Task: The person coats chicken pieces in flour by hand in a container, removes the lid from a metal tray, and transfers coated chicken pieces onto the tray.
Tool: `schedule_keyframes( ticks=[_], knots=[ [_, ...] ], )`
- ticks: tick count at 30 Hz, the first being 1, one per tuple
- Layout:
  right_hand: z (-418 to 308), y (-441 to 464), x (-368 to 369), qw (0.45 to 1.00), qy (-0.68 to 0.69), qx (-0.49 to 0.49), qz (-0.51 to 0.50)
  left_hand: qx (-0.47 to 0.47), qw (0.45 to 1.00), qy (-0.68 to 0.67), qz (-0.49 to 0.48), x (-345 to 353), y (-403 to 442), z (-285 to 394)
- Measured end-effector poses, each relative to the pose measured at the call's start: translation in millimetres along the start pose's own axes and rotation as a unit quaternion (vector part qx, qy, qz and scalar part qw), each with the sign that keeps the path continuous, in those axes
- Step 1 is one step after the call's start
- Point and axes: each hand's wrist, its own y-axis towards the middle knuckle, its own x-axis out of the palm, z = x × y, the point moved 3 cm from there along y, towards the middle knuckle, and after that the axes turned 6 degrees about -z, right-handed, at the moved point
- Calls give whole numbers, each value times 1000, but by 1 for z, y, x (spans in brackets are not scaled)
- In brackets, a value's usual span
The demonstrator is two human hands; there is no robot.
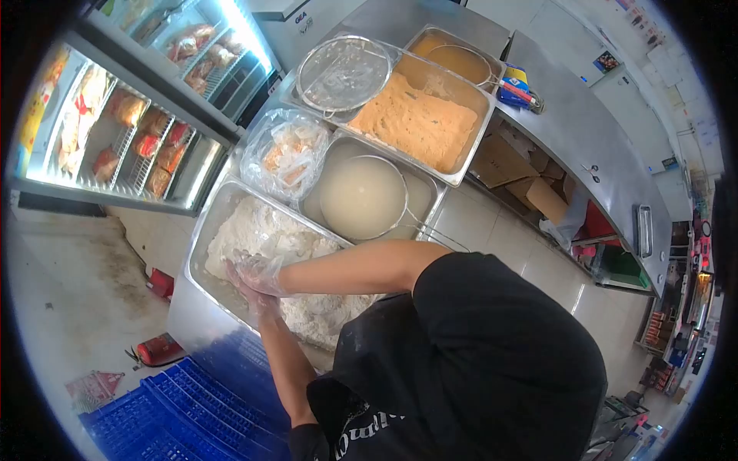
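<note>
A deep metal tray (201,286) holds white flour (327,309) with lumps in it. Both of my hands are inside the tray at its left part, close together and overlapping, in clear plastic gloves dusted with flour. My right hand (260,274) lies over the flour, its fingers stretched toward the tray's left wall. Partly beneath it is my left hand (260,301), whose fingers are hidden by the right hand and the flour. Whether anything lies under the hands cannot be seen. Behind the tray, a round strainer (364,197) sits in a pan of cloudy liquid.
A plastic bag (284,154) of pale pieces and a tray of orange batter (415,121) stand beyond, with a round mesh sieve (344,73) nearby. Lit display fridges (131,123) are at left. Blue crates (192,411) and a fire extinguisher (160,349) sit below; scissors (590,173) lie on a counter.
</note>
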Motion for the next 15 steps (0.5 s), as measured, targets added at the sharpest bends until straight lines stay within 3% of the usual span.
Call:
schedule_keyframes(
  ticks=[1,3,4,6,9,10,11,12,15],
  knots=[
    [-2,0,-5,999,-36,4,10,3,1000,1,-6,1,-1,-2],
    [-7,8,-19,991,-130,10,34,122,971,168,-119,2,-3,-4],
    [-9,14,-28,982,-182,14,47,127,970,170,-117,-5,-3,-2],
    [-6,36,-42,953,-296,3,69,68,990,79,-90,-19,3,-1],
    [47,87,-40,914,-393,-62,75,49,995,62,-66,-35,3,0],
    [36,67,-54,909,-415,-23,23,32,993,39,-109,-41,2,1],
    [72,99,-39,931,-347,-29,109,17,994,13,-106,-41,0,3],
    [67,88,-43,927,-364,-64,63,2,995,-15,-98,-43,-3,4],
    [58,38,-62,986,-161,-39,17,31,995,-18,-90,-55,-3,6]
  ],
)
